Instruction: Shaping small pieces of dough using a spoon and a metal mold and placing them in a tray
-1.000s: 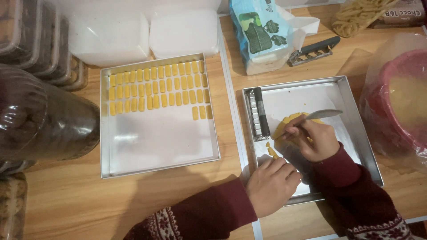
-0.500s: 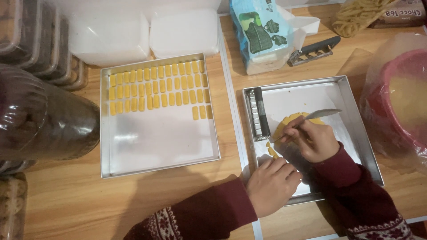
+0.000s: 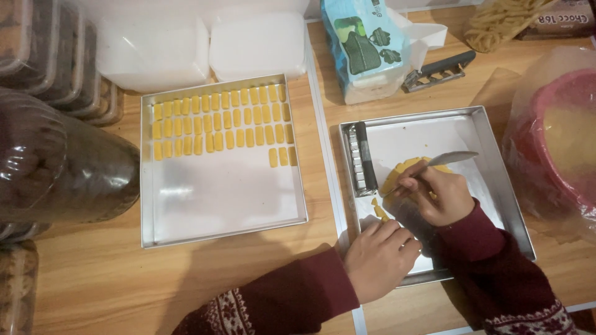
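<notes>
Yellow dough point(image 3: 406, 169) flattened near the middle of the right metal tray point(image 3: 496, 167), worked by a knife point(image 3: 444, 160) gripped pen-fashion in the clenched fingers of the right hand point(image 3: 437, 195), blade laid low across the dough, apparently for slicing thin strips. Left hand point(image 3: 382, 260) pressed on the tray's near rim, fingers curled loosely and grasping nothing, likely to stop the tray sliding. A few cut bits point(image 3: 379, 209) left just beside the dough; a ridged metal cutter point(image 3: 361, 158) parked against the tray's left wall, out of the blade's way. Left tray point(image 3: 223, 205) filled only along its far rows with neat yellow pieces point(image 3: 217, 124), its near half open. Narrow strip of table point(image 3: 326, 167) between the trays; pink bowl in plastic point(image 3: 559, 136) crowded close on the right.
</notes>
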